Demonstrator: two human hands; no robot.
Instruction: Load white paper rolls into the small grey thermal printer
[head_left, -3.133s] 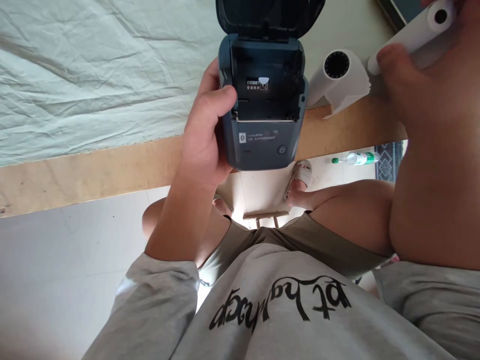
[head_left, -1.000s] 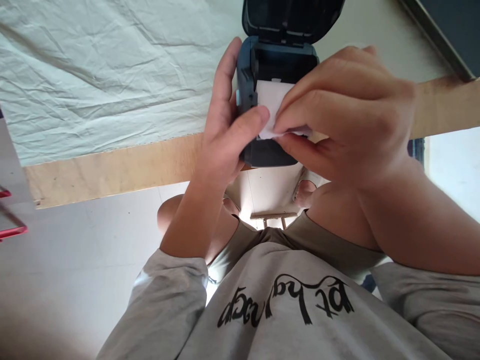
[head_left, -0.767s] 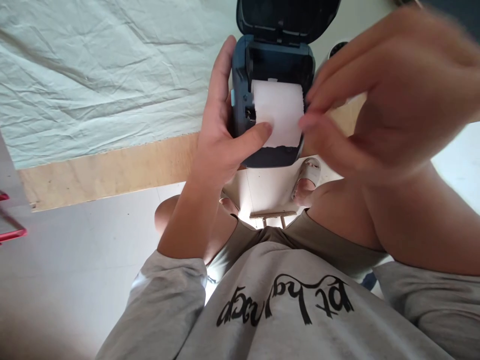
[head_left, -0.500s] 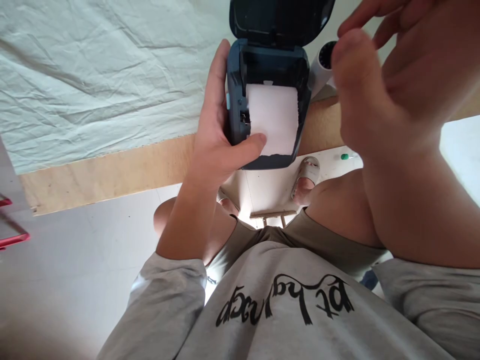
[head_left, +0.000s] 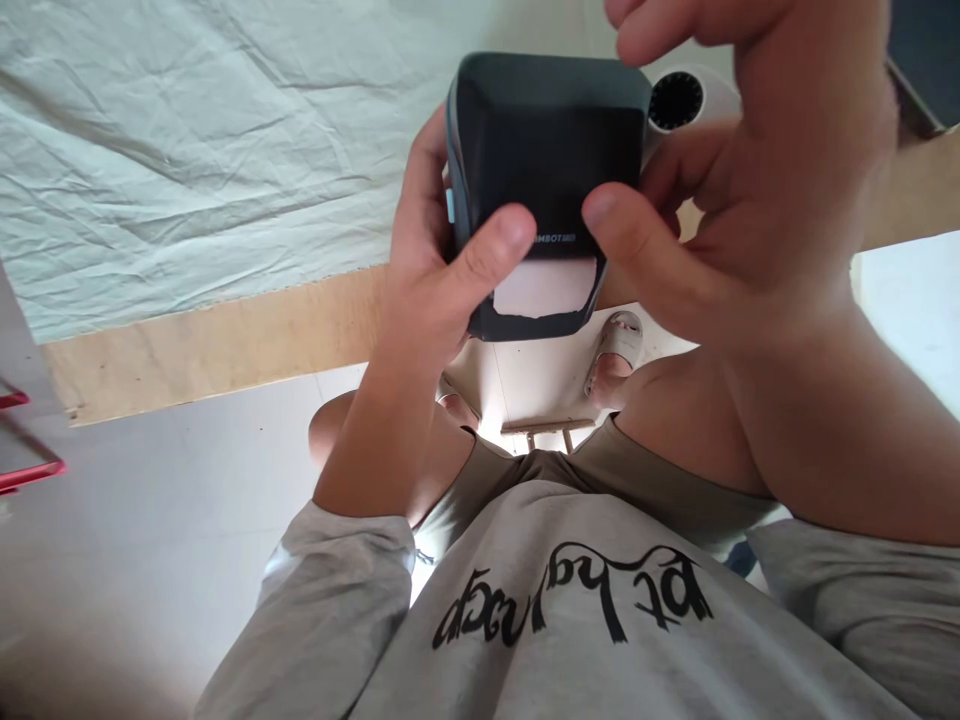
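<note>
Main risk we see: the white paper strip sticking out under the lid's front edge could skew or get dragged back in if our thumbs press unevenly on the lid; its free end looks ragged, so a crooked feed is plausible. Second risk: the dark blue-grey plastic label printer is held in the air over the near edge of the bare plywood table, not resting on it, so a slip of the grip drops it toward the floor or our lap. Our left hand wraps the printer's left side, fingers curled behind the body, thumb pressed flat on the lid near the paper slot. Our right hand closes on the right side, thumb on the lid's front right corner, fingers arched over the top rear; neither hand pinches the strip. Lid looks down; we can't tell if it's latched. A spare white paper roll lies on the table just behind the printer, near its right edge, close to our right fingers. Pale green wrinkled cloth covers the table's far left part.
</note>
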